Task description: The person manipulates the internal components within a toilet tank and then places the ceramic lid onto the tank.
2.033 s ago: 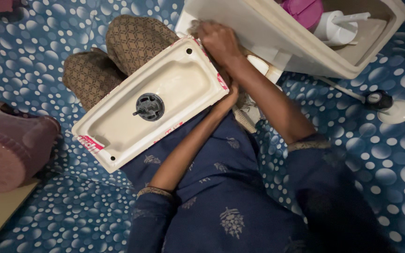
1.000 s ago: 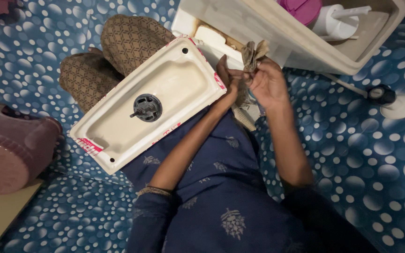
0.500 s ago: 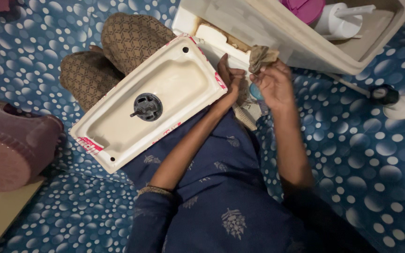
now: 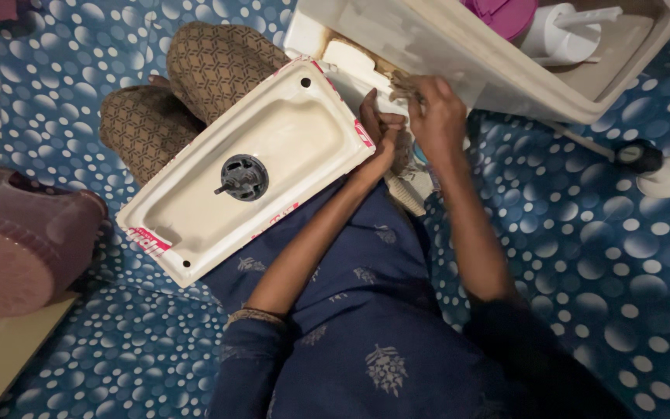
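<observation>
A cream cistern lid (image 4: 288, 155) lies upside down across my lap, with a dark round fitting (image 4: 242, 177) in its middle. My left hand (image 4: 378, 136) grips the lid's right end. My right hand (image 4: 434, 116) is closed on a dirty brownish rag (image 4: 403, 84) and presses it against the stained base of the white cistern tank (image 4: 443, 54), which lies on its side just beyond the lid. Inside the tank show a white fill valve (image 4: 564, 35) and a purple part (image 4: 505, 14).
A pink plastic stool (image 4: 17, 240) lies on its side at the left. A white float with a dark end (image 4: 657, 167) rests on the blue spotted floor mat (image 4: 599, 256) at the right. My patterned knees (image 4: 195, 85) are beyond the lid.
My right hand lifted off the tank with the rag, held it up near the left hand, then moved back down onto the tank's stained base. The left hand stayed on the lid.
</observation>
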